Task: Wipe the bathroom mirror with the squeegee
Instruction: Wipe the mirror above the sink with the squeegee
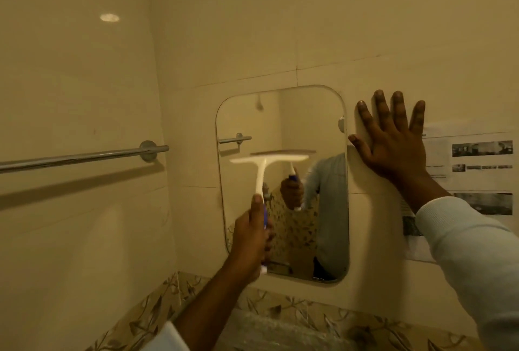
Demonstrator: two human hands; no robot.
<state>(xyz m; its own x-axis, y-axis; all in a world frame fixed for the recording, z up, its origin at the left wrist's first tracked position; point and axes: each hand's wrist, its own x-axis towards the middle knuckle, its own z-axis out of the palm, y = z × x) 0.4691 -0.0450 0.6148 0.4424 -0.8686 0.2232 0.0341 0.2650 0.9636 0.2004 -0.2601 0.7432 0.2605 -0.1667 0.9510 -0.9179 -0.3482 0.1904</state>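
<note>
Our left hand (254, 234) is clamped on the squeegee (269, 161) handle, blade held level across the middle of the mirror (309, 126), which hangs on the tiled wall (252, 27) at centre. Our right hand (393, 145) is spread flat, fingers apart, on the wall at the mirror's 3 o'clock, holding nothing.

We judge the main risk to be a streak: if we tilt the blade or ease off, one end may lift and leave a wet band. The thin glass, rounded at the corners, looks lightly fixed, so hard pressure could shift it. Our braced palm could slide on glossy tile, or onto the paper sheet (477, 170) beside it.

The squeegee is smooth white plastic, T-shaped, with a blue grip. A chrome rail (84, 156) sits at 9 o'clock; leaf-patterned tiles (280, 311) run at 6.
</note>
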